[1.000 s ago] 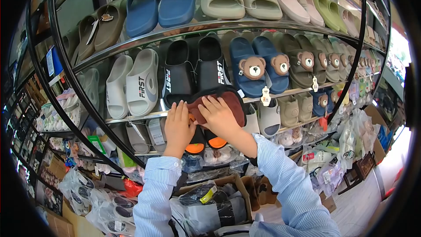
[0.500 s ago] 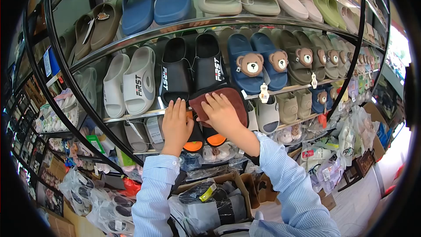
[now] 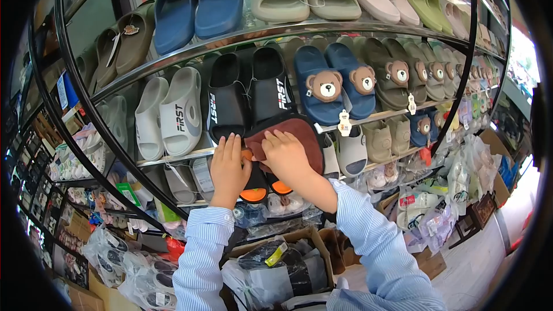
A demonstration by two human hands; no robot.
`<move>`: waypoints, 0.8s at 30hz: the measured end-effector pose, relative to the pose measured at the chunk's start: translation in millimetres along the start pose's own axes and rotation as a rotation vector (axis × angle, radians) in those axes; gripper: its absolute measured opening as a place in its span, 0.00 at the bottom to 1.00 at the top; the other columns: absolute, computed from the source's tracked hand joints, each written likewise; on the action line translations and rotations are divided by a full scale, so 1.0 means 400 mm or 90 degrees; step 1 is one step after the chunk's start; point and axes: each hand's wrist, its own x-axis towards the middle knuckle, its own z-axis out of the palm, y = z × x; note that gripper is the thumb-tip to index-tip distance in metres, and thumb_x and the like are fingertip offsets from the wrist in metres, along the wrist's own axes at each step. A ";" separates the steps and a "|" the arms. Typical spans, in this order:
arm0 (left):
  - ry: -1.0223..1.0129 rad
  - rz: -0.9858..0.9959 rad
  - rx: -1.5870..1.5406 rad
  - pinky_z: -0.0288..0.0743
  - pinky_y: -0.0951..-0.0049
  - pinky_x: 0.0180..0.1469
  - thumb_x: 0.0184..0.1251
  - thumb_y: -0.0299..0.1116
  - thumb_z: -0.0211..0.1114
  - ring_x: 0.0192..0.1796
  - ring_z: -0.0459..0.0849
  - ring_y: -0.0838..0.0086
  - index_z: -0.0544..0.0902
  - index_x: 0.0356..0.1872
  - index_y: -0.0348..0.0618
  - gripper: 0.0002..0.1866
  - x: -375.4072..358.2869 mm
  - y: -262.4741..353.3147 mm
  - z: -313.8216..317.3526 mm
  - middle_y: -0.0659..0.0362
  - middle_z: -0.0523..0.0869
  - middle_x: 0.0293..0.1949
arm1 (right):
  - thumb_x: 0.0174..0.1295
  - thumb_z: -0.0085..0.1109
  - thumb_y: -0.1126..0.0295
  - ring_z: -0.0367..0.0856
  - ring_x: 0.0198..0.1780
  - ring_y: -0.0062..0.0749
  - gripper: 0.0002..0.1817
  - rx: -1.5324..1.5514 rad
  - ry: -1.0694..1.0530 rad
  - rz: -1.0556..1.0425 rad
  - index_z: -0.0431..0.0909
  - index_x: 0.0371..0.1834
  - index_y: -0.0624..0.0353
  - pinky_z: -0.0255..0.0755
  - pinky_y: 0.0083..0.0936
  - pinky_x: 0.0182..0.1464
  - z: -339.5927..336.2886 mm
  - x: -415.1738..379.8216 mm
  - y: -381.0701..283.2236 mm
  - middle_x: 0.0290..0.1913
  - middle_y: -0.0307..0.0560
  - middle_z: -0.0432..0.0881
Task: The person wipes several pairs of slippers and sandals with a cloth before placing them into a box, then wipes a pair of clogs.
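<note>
A folded maroon cloth (image 3: 299, 144) lies against the front of the black slide sandal marked FIRST (image 3: 275, 89). My right hand (image 3: 288, 155) grips the cloth, with its fingers curled over the top. Just left of it, my left hand (image 3: 228, 167) has its fingers stretched upward at the toe of the other black slide sandal (image 3: 227, 98), by the shelf edge. Its thumb points toward the cloth. Below my hands, orange-and-black slide sandals (image 3: 254, 191) show partly on the lower tier.
Grey slides (image 3: 180, 115) stand left of the black pair, and blue bear slides (image 3: 326, 89) stand right. Above runs a metal shelf rail (image 3: 276, 27) bearing more slides. A black rack post (image 3: 95, 112) curves at left. An open carton (image 3: 317, 253) of wrapped goods sits below.
The left black slide's lettering now faces another way, as it has been turned or swapped. My right hand and the cloth have shifted slightly left and down.
</note>
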 end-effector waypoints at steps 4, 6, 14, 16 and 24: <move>0.019 0.004 -0.011 0.70 0.57 0.60 0.49 0.31 0.64 0.62 0.73 0.51 0.75 0.56 0.36 0.28 -0.002 -0.003 0.003 0.50 0.77 0.58 | 0.33 0.69 0.65 0.78 0.54 0.43 0.25 0.047 0.107 -0.020 0.79 0.39 0.65 0.69 0.35 0.57 -0.089 0.083 -0.026 0.52 0.55 0.80; 0.002 -0.001 -0.013 0.70 0.57 0.60 0.49 0.31 0.64 0.62 0.73 0.50 0.75 0.56 0.36 0.28 -0.008 -0.011 0.015 0.49 0.77 0.58 | 0.40 0.64 0.66 0.77 0.54 0.45 0.23 -0.011 0.209 -0.094 0.78 0.42 0.66 0.68 0.38 0.60 -0.088 0.125 -0.033 0.51 0.55 0.80; 0.006 -0.012 -0.034 0.70 0.55 0.59 0.49 0.32 0.64 0.61 0.73 0.48 0.74 0.56 0.36 0.28 -0.006 -0.004 0.003 0.47 0.77 0.56 | 0.45 0.65 0.62 0.76 0.57 0.48 0.27 -0.154 0.353 -0.133 0.78 0.50 0.65 0.66 0.46 0.62 0.023 0.289 -0.056 0.53 0.51 0.80; 0.012 0.000 -0.065 0.70 0.54 0.60 0.48 0.31 0.64 0.61 0.73 0.46 0.74 0.56 0.36 0.28 -0.002 -0.006 0.000 0.46 0.78 0.55 | 0.48 0.59 0.68 0.74 0.58 0.49 0.24 -0.044 0.248 -0.132 0.78 0.49 0.66 0.64 0.45 0.64 0.066 0.293 -0.058 0.55 0.53 0.79; 0.045 0.028 -0.088 0.70 0.54 0.58 0.50 0.32 0.68 0.57 0.76 0.46 0.77 0.48 0.35 0.23 -0.002 -0.009 -0.004 0.43 0.79 0.50 | 0.53 0.63 0.51 0.76 0.57 0.41 0.22 0.090 0.012 -0.090 0.82 0.39 0.61 0.65 0.42 0.60 0.077 0.264 -0.071 0.47 0.48 0.83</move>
